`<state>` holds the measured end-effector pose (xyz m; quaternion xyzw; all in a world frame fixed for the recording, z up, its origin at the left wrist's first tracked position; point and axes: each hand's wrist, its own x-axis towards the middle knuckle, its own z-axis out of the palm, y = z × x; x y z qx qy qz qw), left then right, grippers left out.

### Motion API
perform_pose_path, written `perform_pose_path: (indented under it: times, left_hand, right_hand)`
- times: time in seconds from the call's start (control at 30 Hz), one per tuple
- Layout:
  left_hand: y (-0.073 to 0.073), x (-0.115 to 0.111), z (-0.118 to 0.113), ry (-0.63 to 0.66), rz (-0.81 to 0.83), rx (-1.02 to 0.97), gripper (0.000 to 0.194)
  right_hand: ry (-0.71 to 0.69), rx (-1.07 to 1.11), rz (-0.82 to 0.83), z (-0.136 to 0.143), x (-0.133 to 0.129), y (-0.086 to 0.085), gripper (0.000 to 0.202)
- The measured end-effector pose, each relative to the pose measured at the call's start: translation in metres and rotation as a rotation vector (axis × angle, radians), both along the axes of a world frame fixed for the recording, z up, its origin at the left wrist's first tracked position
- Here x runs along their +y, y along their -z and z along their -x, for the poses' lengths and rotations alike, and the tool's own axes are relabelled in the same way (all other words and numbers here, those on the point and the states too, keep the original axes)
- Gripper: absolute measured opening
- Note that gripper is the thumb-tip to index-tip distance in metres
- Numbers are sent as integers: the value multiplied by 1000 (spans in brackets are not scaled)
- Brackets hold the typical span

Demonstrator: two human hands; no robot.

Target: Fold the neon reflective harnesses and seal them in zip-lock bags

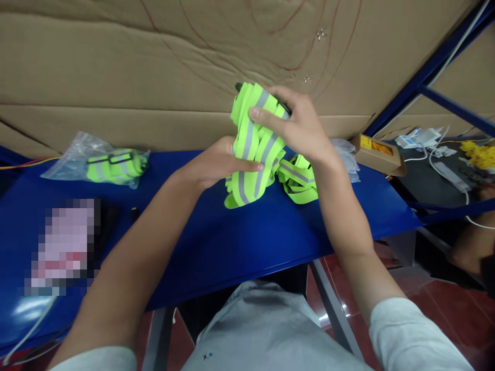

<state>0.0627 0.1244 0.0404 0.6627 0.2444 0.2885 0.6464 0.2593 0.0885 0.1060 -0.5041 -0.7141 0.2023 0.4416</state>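
A folded bundle of neon yellow-green strap (247, 139) with grey reflective stripes is held up above the blue table (247, 242). My left hand (220, 162) grips its lower left side, thumb across the front. At the upper right, my right hand (292, 118) is closed on the same bundle, its thumb pressing the front and its other fingers mostly hidden behind. Dark pieces show at the bundle's top. More neon strap (299, 180) lies loosely on the table behind my right forearm.
At the back left lies a clear bag (77, 154) with a rolled neon strap (118, 166). A blurred-out item (64, 242) rests at left. An open cardboard box (379, 153) and clear plastic (346, 157) are at right. Another person's arm (472, 242) shows at the right edge.
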Motion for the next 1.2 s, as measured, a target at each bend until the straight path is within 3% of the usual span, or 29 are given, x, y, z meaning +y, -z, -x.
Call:
perform_pose_path:
  times: [0.2,0.43,0.53,0.73,0.9,1.03,1.2]
  left_hand:
    - [-15,-1,14,11,-72,150,48]
    - [-20,-8,11,81,-126,13,61]
    - [-20,-11,8,84,-164,-28,60]
    - [-9,-8,2,74,-92,-54,54]
    - [-5,-8,0,44,-71,-70,40]
    - [-3,-9,-5,-15,25,-127,39]
    - [7,-14,-27,-50,355,-256,28]
  right_hand:
    - [-102,277,175,2,5,8,47]
    - [-200,326,399,8,1,7,47]
    - [-185,291,323,6,0,7,41]
    - [-76,-3,-147,-1,-5,4,26]
    - [-147,-417,-53,10,-21,3,40]
    - [-160,-370,-42,16,-15,10,46]
    - [-124,-272,-65,8,8,21,51]
